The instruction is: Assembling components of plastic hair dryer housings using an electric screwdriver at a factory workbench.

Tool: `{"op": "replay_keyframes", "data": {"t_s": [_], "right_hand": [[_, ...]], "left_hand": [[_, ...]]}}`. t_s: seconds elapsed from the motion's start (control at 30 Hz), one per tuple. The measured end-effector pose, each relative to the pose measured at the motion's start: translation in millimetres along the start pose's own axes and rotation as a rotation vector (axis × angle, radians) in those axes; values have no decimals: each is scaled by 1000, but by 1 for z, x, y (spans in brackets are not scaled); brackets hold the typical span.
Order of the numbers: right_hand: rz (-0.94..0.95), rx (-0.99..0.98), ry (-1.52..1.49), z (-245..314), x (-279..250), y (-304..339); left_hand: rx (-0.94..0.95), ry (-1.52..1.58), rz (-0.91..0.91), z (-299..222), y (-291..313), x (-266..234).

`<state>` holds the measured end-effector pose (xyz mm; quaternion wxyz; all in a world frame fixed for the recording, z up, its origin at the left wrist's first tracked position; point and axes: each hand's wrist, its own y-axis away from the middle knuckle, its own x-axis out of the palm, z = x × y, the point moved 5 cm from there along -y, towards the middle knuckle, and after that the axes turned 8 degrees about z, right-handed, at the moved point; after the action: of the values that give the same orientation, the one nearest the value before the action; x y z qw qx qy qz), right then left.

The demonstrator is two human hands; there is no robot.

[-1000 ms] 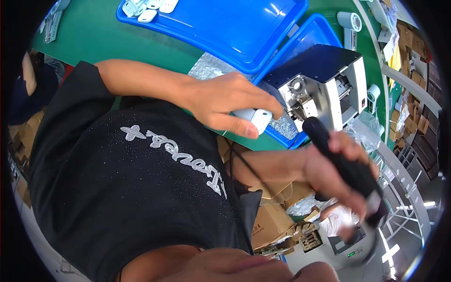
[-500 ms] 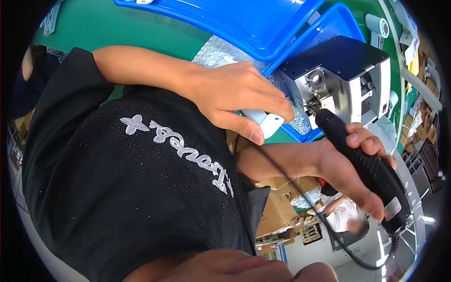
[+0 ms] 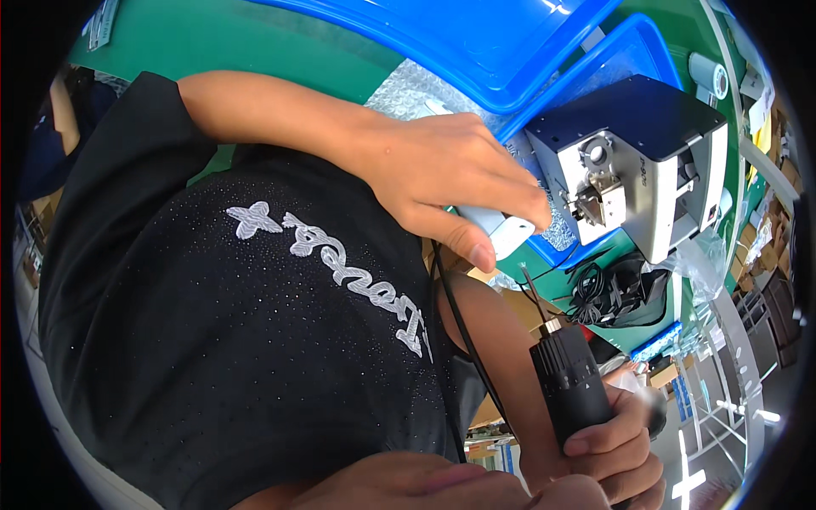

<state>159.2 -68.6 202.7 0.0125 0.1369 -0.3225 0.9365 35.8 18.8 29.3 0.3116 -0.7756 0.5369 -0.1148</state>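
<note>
My left hand (image 3: 442, 170) reaches across my black printed shirt and grips a small white plastic part (image 3: 503, 231) between thumb and fingers, at the edge of a blue tray. My right hand (image 3: 614, 450), low at the right, is closed around a black electric screwdriver (image 3: 568, 387). Its thin bit (image 3: 530, 289) points up toward the white part, a short gap below it. A black cord (image 3: 459, 331) runs down from the screwdriver along my forearm.
A grey and dark blue box-shaped machine (image 3: 654, 161) with a metal front fitting stands right of my left hand. Blue plastic trays (image 3: 476, 42) and bubble wrap (image 3: 408, 85) lie on the green table (image 3: 212, 34). A coiled black cable (image 3: 620, 293) lies below the machine.
My right hand has dropped lower with the screwdriver and turned it upright, bit toward the white part. My left hand still holds that part in about the same spot.
</note>
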Motion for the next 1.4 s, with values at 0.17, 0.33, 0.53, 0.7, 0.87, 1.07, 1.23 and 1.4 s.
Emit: {"op": "replay_keyframes", "data": {"t_s": [0.17,0.33,0.53,0.7,0.87,1.07,1.23,1.4], "right_hand": [[102,219,21,-3,-8,-3],[182,264,-70,-8,-16,-2],[-235,-40,392,-5,-41,12],[-349,41,486,-56,-87,11],[-369,2,211,-28,-46,18],[-118,42,111,6,-10,11],[-107,52,95,-8,-8,-1],[-130,19,23,-17,-20,12]], "left_hand": [[21,-2,7,2,-2,8],[-19,18,51,1,-3,9],[-55,2,27,-1,-4,5],[-57,-25,36,2,-5,7],[-35,-12,24,5,-6,8],[-51,-40,-12,3,-2,10],[-13,-34,36,4,-10,5],[-62,-61,13,0,-1,11]]}}
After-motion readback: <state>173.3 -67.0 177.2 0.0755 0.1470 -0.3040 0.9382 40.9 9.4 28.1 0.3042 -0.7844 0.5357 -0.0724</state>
